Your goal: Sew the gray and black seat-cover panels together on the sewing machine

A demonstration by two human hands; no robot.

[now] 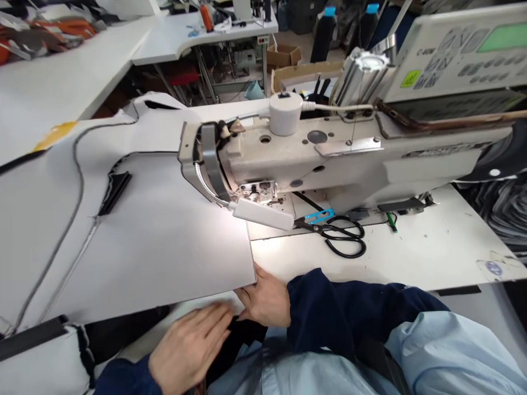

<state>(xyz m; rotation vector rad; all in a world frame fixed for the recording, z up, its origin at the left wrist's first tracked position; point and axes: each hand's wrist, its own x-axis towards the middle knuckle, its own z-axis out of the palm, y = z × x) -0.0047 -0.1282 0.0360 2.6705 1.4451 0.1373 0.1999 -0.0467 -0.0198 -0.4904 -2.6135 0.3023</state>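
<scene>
Far left, a strip of yellow tape (55,136) sits on the big grey fabric panel (135,236). That's your piece, spread across the table, a dark seam curving over it and a black flap (114,193) toward the middle. Its long axis runs from the lower left up toward the machine, and its right edge comes in just beside the white guard (263,214) by the needle area. Now your left hand (187,345): open, flat, fingers together, lying beside a fold of black fabric (236,334) below the panel's near edge, and gripping nothing. Your right hand (263,299) is the nearer one to the machine, its fingers (263,285) right at the panel's near corner — pinching or only touching, that can't be told from this view. Further right, the sewing machine head (329,159) stands over the table, black-handled scissors (337,236) lying just below it, and the control panel (461,60) sits up at the far right.
</scene>
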